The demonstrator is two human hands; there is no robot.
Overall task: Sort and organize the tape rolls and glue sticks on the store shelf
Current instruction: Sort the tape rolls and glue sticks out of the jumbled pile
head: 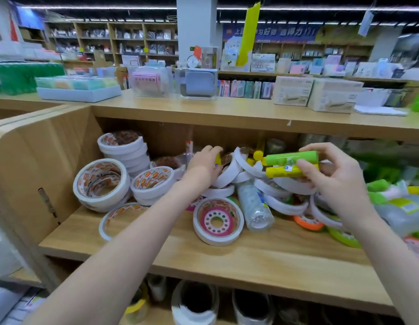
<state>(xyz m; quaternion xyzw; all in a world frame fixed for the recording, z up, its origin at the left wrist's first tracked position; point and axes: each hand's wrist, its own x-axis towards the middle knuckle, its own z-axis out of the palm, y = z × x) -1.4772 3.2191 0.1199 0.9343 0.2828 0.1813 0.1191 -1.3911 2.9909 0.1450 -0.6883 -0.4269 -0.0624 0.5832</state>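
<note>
My right hand (330,174) holds two glue sticks above the shelf's jumble: a green glue stick (290,158) on top and a yellow glue stick (283,171) under it. My left hand (205,161) reaches deep into the shelf and closes on a small yellow glue stick (218,159), mostly hidden by the fingers. White tape rolls (100,181) are stacked at the left of the wooden shelf (250,256). A flat roll with a pink core (218,221) lies in front, beside a clear glue bottle (255,205). More loose white rolls (286,191) pile under my right hand.
Orange (308,222) and green tape rolls (343,238) and green packets (379,186) crowd the shelf's right end. The top board (203,113) overhangs closely, carrying boxes (316,93) and clear cases (196,83). Large rolls (194,301) stand on the shelf below. A wooden side panel (51,165) closes the left.
</note>
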